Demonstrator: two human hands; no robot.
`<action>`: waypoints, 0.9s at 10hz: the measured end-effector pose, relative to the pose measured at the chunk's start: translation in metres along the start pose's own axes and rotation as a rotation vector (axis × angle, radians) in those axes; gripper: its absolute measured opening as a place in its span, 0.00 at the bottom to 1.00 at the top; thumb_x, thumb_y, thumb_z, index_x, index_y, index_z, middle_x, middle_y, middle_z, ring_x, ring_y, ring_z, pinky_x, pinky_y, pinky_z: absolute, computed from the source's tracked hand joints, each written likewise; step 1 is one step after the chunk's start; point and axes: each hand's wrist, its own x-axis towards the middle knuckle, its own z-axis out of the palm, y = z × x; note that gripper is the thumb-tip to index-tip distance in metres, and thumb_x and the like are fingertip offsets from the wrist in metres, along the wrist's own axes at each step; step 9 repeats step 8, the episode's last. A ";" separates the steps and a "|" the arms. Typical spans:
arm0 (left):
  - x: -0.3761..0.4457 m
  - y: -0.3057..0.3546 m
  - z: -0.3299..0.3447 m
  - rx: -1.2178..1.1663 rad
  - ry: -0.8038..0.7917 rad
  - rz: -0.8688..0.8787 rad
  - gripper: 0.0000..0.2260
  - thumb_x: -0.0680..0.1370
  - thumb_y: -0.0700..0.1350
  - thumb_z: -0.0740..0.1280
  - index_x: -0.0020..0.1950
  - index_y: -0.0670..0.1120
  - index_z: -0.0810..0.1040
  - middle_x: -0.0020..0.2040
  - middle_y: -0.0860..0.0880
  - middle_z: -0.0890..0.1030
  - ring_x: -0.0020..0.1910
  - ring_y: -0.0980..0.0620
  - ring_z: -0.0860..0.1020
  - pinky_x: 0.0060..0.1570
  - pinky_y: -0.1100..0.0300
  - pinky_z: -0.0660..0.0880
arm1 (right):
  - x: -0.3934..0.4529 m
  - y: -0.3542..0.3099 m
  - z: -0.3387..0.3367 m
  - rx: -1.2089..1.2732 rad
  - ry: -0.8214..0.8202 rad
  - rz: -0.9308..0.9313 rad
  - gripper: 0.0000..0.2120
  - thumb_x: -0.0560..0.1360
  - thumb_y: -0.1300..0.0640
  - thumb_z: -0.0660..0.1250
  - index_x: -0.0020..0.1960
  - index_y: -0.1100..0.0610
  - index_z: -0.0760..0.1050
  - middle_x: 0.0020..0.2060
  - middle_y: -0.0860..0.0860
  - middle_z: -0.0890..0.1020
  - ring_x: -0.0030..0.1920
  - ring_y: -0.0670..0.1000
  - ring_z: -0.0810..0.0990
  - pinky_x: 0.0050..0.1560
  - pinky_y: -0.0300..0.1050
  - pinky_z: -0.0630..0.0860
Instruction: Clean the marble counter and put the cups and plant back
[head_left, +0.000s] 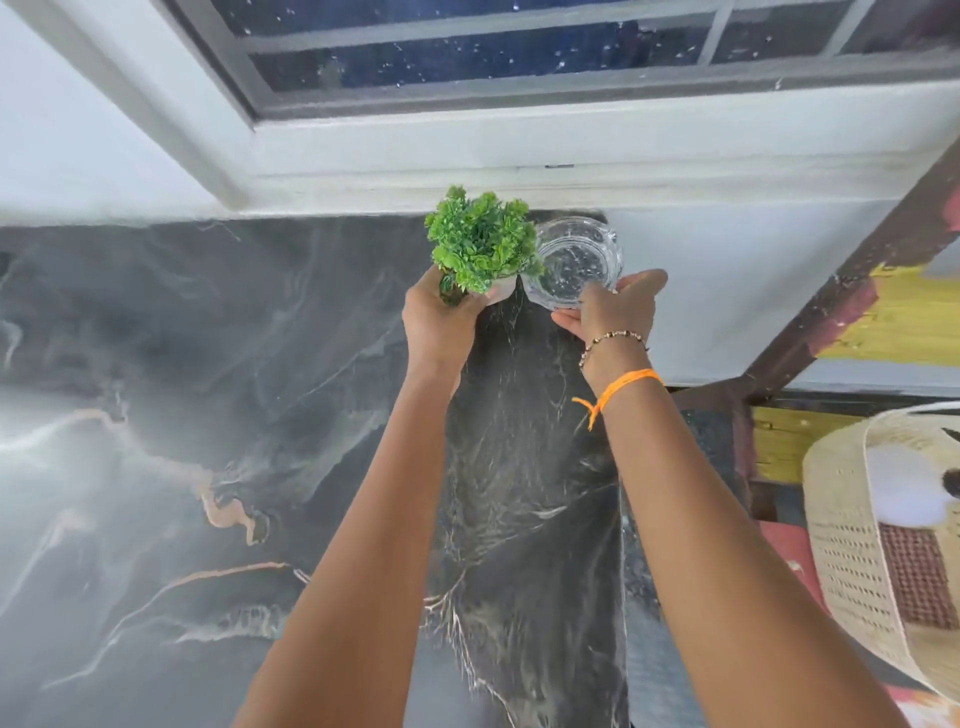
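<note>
A small green plant (480, 239) in a white pot is gripped by my left hand (439, 319) at the far end of the dark marble counter (208, 415), near the wall under the window. Right beside it, my right hand (613, 306) holds a clear round glass dish (574, 260) by its near rim. Plant and dish touch or nearly touch. I cannot tell whether either rests on the counter or hangs just above it. No cups are in view.
A window sill (519, 150) runs along the back wall. At the right stand a dark wooden frame with yellow panels (852, 322) and a woven lampshade (872, 545) close to my right forearm. The counter's right edge drops off beside that forearm.
</note>
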 end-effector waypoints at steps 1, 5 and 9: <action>0.019 0.003 0.004 0.000 0.004 -0.017 0.08 0.71 0.38 0.73 0.47 0.47 0.79 0.37 0.51 0.80 0.35 0.54 0.72 0.42 0.61 0.72 | 0.009 -0.005 0.010 -0.015 0.030 0.013 0.11 0.74 0.67 0.59 0.49 0.56 0.58 0.51 0.55 0.64 0.24 0.51 0.76 0.38 0.52 0.82; 0.035 0.002 0.020 -0.091 0.079 -0.016 0.09 0.71 0.39 0.72 0.49 0.48 0.81 0.43 0.54 0.83 0.45 0.54 0.79 0.52 0.60 0.76 | 0.017 -0.004 0.016 0.005 0.000 0.050 0.14 0.73 0.71 0.60 0.49 0.57 0.58 0.51 0.56 0.66 0.26 0.49 0.75 0.42 0.53 0.82; 0.017 0.000 0.019 -0.141 0.151 -0.077 0.23 0.77 0.38 0.65 0.72 0.43 0.65 0.67 0.49 0.74 0.58 0.56 0.76 0.55 0.68 0.71 | 0.000 0.006 0.005 0.153 -0.110 0.086 0.11 0.75 0.65 0.63 0.51 0.60 0.61 0.45 0.61 0.75 0.32 0.55 0.82 0.38 0.48 0.82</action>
